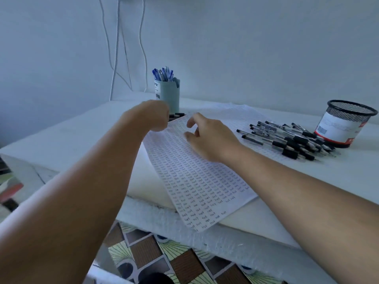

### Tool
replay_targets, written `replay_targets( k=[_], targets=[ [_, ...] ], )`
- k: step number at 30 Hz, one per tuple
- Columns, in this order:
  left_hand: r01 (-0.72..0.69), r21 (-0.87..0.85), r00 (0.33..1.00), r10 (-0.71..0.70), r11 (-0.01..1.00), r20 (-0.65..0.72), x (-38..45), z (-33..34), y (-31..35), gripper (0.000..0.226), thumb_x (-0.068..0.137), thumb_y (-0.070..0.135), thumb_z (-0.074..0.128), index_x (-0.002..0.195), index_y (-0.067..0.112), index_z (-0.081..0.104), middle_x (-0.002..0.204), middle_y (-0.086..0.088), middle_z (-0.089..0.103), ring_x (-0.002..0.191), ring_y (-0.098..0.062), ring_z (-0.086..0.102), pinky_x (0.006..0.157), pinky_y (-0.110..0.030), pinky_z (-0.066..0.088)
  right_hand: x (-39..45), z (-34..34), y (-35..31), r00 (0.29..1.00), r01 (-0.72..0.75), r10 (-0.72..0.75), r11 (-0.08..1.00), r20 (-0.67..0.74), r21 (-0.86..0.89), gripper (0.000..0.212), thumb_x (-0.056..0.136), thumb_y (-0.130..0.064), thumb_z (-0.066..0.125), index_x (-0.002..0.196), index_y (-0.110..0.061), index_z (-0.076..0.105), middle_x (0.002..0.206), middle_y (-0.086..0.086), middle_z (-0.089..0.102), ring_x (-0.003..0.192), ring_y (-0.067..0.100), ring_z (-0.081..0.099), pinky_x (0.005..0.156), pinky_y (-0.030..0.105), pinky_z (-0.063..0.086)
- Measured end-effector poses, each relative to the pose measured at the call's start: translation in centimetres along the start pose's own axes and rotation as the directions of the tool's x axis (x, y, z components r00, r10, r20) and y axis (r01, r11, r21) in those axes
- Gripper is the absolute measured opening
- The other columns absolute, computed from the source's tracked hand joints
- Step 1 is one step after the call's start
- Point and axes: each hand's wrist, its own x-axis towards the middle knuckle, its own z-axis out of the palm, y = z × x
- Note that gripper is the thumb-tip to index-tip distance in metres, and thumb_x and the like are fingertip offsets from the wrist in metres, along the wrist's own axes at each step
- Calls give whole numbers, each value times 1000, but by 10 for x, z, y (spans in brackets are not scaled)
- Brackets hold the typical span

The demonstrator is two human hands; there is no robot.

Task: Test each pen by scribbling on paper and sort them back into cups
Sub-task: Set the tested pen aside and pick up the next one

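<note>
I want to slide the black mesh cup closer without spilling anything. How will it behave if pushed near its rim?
The black mesh cup already sits tilted beside the pile of black pens, so a high push probably tips it. It looks empty, thus likely light, and may skid easily on the smooth white table.

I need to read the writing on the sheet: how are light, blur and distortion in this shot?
Head view: dim, bluish light, no glare; both the left hand and right hand are motion-blurred; the paper reads near its front edge only; wide-angle stretch at the borders.
</note>
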Motion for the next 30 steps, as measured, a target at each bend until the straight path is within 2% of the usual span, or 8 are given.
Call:
replay_targets(
  k=[7,14,18,20,23,25,27,30],
  targets=[
    [-49,-136,996,39,989,-74,-2,11,-29,22,89,5,64,91,25,56,97,0,63,89,-21,60,82,-38,57,5,11,-2,1000,15,-14,992,6,-127,36,104,-48,52,131,-24,55,112,-2,67,99,21,63,82,35,48],
    [-70,-121,997,67,990,-28,-1,3,-33,25,89,6,65,100,28,60,104,2,62,95,-20,60,84,-35,56,5,8,-3,999,38,-33,986,38,-164,41,104,-48,51,137,-23,51,115,2,67,99,22,64,84,38,52],
    [-82,-104,995,76,991,-59,-4,-16,-29,29,94,0,56,104,27,57,109,0,62,96,-21,60,82,-34,52,1,8,-3,997,75,-78,990,-17,-121,47,104,-41,56,144,-24,38,92,-2,66,78,16,65,72,36,54],
    [-93,-94,994,86,991,-68,-10,-35,-21,31,94,-1,55,106,28,56,110,0,59,99,-22,59,81,-34,49,-1,7,-3,994,94,-98,993,-53,-74,57,102,-37,63,147,-26,30,90,1,61,71,18,63,68,38,56],
    [-115,-157,992,106,981,-65,-19,-61,-2,28,96,3,56,110,28,59,108,-1,61,96,-25,64,83,-38,54,-1,3,-3,982,111,-112,994,-150,-10,77,97,-35,72,153,-34,21,112,6,43,79,22,59,67,37,55],
    [-140,-175,989,131,975,-61,-24,-69,12,26,96,6,57,111,27,61,100,3,60,88,-19,63,79,-37,54,0,-1,-3,970,131,-143,989,-199,-73,80,96,-36,72,157,-35,20,119,7,34,97,23,52,74,36,54],
    [-167,-190,985,154,967,-84,-30,-74,25,21,97,12,59,111,28,61,94,10,57,84,-13,59,73,-33,46,-2,-3,-2,964,128,-156,982,-215,-138,77,96,-41,71,157,-32,24,124,9,30,113,26,42,85,37,52],
    [-207,-280,977,185,937,-104,-39,-82,43,18,96,18,64,109,29,60,87,10,64,83,-12,62,69,-32,42,-1,-5,3,951,118,-139,989,-278,-91,62,100,-43,64,153,-28,35,122,8,34,111,27,48,89,39,50]
  ],
)
